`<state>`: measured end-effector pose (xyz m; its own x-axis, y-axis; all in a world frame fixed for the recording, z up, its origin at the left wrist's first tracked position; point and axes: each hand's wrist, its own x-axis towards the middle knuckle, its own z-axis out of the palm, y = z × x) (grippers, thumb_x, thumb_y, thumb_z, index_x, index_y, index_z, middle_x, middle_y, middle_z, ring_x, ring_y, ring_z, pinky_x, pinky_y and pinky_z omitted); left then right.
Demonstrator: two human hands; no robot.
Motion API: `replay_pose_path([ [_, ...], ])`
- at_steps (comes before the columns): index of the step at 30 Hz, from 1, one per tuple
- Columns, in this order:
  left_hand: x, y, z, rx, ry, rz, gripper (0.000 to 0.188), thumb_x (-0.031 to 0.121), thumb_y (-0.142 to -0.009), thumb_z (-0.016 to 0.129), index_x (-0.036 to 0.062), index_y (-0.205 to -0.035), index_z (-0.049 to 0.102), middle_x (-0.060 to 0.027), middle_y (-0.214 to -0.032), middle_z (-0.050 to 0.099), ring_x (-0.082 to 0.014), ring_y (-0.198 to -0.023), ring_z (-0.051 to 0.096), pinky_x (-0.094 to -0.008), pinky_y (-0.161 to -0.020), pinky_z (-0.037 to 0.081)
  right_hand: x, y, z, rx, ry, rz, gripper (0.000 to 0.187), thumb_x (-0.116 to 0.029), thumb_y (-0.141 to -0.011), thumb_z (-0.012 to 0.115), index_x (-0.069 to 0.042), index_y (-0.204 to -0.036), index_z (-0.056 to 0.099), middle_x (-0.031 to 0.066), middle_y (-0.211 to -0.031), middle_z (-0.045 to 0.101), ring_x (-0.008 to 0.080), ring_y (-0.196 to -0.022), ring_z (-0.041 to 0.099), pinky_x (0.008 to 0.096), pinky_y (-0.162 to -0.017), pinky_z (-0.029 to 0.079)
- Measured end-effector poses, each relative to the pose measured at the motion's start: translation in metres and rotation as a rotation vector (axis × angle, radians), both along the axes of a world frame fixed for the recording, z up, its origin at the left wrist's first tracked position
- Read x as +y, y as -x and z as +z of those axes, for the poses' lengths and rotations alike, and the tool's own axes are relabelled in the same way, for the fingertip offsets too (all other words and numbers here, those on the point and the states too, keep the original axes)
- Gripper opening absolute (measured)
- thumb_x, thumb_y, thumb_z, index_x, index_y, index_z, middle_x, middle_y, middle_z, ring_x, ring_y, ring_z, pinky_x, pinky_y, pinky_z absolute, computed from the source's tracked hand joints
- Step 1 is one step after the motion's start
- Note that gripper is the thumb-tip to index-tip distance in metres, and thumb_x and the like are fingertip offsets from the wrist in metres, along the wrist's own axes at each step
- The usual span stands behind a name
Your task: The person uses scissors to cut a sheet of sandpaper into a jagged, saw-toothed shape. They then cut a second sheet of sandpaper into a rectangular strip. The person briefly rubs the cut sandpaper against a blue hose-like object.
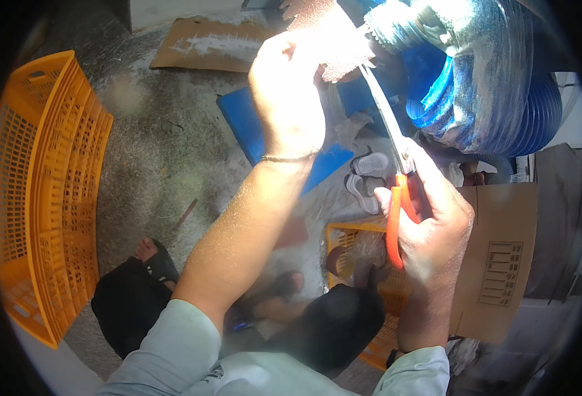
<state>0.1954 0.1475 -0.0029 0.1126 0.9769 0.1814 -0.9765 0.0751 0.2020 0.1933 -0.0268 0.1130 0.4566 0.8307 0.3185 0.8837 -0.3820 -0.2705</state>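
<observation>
My left hand point(285, 99) is raised at the top centre, its fingers closed on a brown, rough-textured sheet point(310, 14) with jagged edges. Strong light washes out much of the sheet and the fingers. In my right hand point(439, 214) is a pair of scissors point(394, 210) with orange handles and long metal blades pointing up and away. The blade tips reach the lower right edge of the sheet; glare hides whether they bite into it. Blue ribbed hose point(535, 112), partly wrapped in dusty clear plastic, lies just right of the blades.
Yellow-orange plastic crates point(63, 198) stand at the left, and another yellow crate point(396, 297) sits below my right hand. A cardboard box point(495, 264) is at the right. On the floor lie a flat cardboard piece point(202, 45), a blue panel point(241, 119) and white-soled shoes point(363, 191).
</observation>
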Motion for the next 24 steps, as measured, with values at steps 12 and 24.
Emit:
replay_pose_path([
  [12, 0.004, -0.001, -0.008, 0.025, -0.036, -0.013, 0.014, 0.002, -0.094, 0.061, -0.0033, -0.106, 0.059, -0.0063, -0.096, 0.063, -0.0119, -0.085, 0.06, -0.0261, -0.078, 0.05, 0.005, -0.001, -0.001, 0.05, -0.032, -0.028, 0.056, -0.001, -0.073, 0.082, -0.002, -0.127, 0.064, 0.0101, -0.09, 0.069, 0.012, -0.07, 0.063, 0.0258, -0.064, 0.052],
  [24, 0.004, 0.0, -0.006, 0.05, 0.01, -0.04, 0.016, 0.001, -0.092, 0.061, -0.0033, -0.108, 0.059, -0.0056, -0.098, 0.062, -0.0116, -0.088, 0.059, -0.0263, -0.078, 0.05, 0.008, -0.005, 0.011, -0.001, 0.071, -0.037, 0.054, 0.007, -0.076, 0.078, 0.0, -0.127, 0.064, 0.0125, -0.1, 0.071, 0.0142, -0.091, 0.067, 0.0273, -0.079, 0.055],
])
